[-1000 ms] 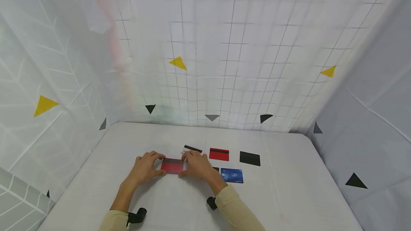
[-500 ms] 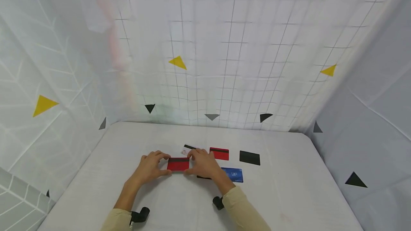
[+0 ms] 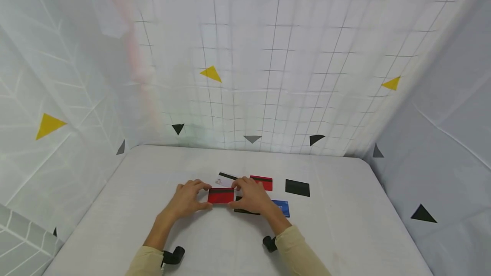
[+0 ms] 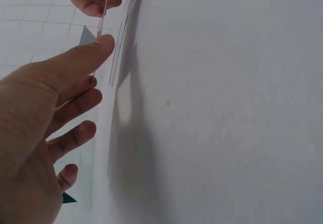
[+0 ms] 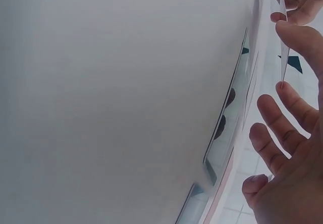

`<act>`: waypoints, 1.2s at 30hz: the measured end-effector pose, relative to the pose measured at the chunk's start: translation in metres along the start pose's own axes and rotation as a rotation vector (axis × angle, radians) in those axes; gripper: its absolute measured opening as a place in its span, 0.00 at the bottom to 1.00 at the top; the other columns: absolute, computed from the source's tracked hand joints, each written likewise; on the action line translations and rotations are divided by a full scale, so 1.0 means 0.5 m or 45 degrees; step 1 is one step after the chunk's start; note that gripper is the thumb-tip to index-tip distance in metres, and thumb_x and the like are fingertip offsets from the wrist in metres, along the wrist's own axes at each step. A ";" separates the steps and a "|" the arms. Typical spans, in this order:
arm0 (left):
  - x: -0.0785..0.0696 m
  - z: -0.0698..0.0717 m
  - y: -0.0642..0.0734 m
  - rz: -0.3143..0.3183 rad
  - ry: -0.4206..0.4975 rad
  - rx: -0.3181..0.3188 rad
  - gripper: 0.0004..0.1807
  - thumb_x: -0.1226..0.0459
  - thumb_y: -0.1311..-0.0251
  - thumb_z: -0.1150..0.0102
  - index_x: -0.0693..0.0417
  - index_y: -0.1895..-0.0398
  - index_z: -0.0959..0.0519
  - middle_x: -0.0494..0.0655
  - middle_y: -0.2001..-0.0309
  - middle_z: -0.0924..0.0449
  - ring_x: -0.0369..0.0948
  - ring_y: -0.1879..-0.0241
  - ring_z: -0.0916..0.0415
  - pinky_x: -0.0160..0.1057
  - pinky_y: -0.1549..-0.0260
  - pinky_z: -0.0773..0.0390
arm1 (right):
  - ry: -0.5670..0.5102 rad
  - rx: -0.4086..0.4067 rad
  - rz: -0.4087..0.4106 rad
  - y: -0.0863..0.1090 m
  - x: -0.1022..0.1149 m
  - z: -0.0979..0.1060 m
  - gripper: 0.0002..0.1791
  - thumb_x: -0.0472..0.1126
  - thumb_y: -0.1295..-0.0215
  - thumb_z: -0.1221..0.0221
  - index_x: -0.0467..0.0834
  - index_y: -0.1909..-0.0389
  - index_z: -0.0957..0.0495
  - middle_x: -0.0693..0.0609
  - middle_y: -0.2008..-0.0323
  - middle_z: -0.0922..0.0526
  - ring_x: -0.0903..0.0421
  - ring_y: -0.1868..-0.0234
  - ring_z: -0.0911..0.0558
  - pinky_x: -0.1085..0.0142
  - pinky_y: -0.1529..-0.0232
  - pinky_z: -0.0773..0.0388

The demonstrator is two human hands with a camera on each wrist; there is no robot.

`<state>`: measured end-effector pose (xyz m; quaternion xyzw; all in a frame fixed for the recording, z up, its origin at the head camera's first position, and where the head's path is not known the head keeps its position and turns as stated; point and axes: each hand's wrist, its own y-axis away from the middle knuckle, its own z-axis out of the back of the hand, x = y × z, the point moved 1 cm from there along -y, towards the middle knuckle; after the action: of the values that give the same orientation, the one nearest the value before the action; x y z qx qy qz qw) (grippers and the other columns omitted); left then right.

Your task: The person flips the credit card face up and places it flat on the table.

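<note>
Both hands hold one red card (image 3: pixel 220 196) with a dark stripe along its far side. My left hand (image 3: pixel 186 199) pinches its left end between thumb and fingers, while my right hand (image 3: pixel 252 197) pinches the right end. Both wrist views show the card edge-on, raised off the table, as a thin pale card edge (image 4: pixel 103 12) and a thin card edge (image 5: pixel 284 57). Under and beside the right hand lie a black card (image 3: pixel 245 212) and a blue card (image 3: pixel 283 208), each partly covered by it. A white card (image 3: pixel 222 181) with a black stripe lies just beyond.
A second red card (image 3: pixel 264 182) and another black card (image 3: pixel 297 188) lie flat on the white table (image 3: pixel 345 225), farther right. White sheeting (image 3: pixel 245 54) with yellow, black and grey triangles hangs behind the table and on both sides.
Both hands have moved right together with the red card. The right hand and forearm now cover more of the blue card and part of the second red card.
</note>
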<state>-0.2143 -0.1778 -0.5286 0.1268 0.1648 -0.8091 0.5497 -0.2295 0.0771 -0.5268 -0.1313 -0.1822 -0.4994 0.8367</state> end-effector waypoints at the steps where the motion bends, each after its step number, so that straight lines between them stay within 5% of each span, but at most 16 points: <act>1: -0.002 -0.001 -0.002 -0.009 -0.005 -0.002 0.30 0.45 0.54 0.22 0.40 0.46 0.18 0.36 0.53 0.20 0.42 0.48 0.26 0.50 0.53 0.34 | -0.006 -0.001 -0.001 0.003 -0.003 0.002 0.30 0.66 0.46 0.32 0.55 0.47 0.24 0.58 0.54 0.23 0.59 0.50 0.25 0.52 0.49 0.32; 36: -0.121 -0.047 -0.059 -0.191 0.118 0.089 0.30 0.41 0.47 0.29 0.38 0.42 0.20 0.37 0.46 0.20 0.43 0.41 0.27 0.52 0.45 0.35 | -0.197 -0.081 -0.118 0.127 -0.105 0.066 0.28 0.61 0.47 0.28 0.56 0.48 0.24 0.56 0.55 0.21 0.54 0.48 0.25 0.46 0.46 0.35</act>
<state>-0.2190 -0.1068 -0.5230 0.1706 0.1708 -0.8465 0.4745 -0.2021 0.1613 -0.5223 -0.1873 -0.2364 -0.5316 0.7915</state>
